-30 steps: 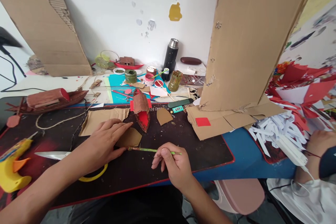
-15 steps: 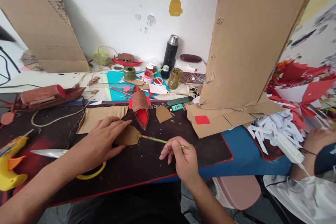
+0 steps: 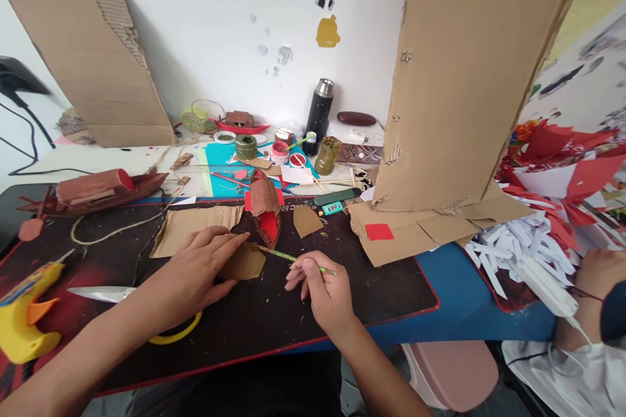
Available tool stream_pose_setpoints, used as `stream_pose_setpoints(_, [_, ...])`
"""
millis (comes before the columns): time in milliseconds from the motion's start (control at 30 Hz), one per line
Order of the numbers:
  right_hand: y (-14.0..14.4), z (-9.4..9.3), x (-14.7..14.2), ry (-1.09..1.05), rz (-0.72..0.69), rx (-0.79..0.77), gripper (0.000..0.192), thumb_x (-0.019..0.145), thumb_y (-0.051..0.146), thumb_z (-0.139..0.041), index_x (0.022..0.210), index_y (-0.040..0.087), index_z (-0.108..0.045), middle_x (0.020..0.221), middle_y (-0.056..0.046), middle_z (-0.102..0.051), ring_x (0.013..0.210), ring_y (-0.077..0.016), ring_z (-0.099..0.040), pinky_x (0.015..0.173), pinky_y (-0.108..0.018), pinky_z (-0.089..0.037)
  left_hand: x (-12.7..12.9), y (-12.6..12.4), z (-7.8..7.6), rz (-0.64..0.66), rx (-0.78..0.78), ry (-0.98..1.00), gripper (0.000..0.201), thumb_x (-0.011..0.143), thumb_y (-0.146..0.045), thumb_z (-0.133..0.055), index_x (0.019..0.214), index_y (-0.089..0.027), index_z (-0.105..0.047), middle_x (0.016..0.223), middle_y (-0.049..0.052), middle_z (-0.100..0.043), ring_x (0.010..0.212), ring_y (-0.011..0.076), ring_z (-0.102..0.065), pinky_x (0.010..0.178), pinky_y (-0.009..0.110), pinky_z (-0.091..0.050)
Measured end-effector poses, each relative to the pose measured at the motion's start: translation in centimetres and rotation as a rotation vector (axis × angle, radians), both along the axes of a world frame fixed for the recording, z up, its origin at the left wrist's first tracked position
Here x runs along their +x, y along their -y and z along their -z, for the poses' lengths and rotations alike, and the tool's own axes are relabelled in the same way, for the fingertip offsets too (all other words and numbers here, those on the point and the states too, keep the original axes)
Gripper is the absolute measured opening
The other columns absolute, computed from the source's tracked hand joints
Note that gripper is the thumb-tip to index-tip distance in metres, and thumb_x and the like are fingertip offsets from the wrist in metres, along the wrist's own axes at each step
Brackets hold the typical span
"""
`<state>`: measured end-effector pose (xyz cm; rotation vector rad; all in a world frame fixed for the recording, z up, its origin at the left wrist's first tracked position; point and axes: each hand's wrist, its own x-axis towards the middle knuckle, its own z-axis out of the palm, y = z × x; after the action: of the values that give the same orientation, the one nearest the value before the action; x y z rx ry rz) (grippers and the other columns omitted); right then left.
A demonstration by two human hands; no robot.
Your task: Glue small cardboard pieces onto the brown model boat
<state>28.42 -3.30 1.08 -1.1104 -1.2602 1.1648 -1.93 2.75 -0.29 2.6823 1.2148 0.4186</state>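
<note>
The right hand pinched a green paintbrush whose tip met the cardboard piece pressed flat by the open left hand, a red model boat just beyond them.

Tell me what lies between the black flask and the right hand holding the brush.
Head view: between the black flask and right hand lie a olive jar, a lighter and a cardboard cutout.

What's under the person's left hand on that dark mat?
The left hand presses on a small brown cardboard piece that the right hand paints with a green brush. A yellow ring pokes out below the wrist; the rest is covered.
</note>
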Motion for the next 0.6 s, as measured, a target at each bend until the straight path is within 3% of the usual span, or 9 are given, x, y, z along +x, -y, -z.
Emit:
stream_pose_setpoints(367, [2.5,-0.1,1.3,0.008,0.017,-0.006,0.06,0.118,0.07,-0.06,0.092,0.019,-0.078,0.072,-0.008,-0.08,0.061,-0.0198,-0.082,0.049,-0.022,-0.052,0.1,0.1,0.4,-0.027,0.039,-0.019,0.073,0.1,-0.034,-0.07,0.171,-0.025,-0.054,0.152,0.014,-0.077,0.144,0.0378,-0.065,0.121,0.05,-0.053])
stream_pose_setpoints(600, [3.4,-0.2,1.3,0.001,-0.015,-0.014,0.06,0.117,0.07,-0.06,0.091,0.019,-0.078,0.071,-0.008,-0.08,0.06,-0.0201,-0.081,0.049,-0.022,-0.052,0.4,0.3,-0.2,-0.044,0.003,-0.044,0.073,0.1,-0.033,-0.07,0.171,-0.023,-0.056,0.154,0.015,-0.076,0.144,0.0383,-0.065,0.122,0.051,-0.054])
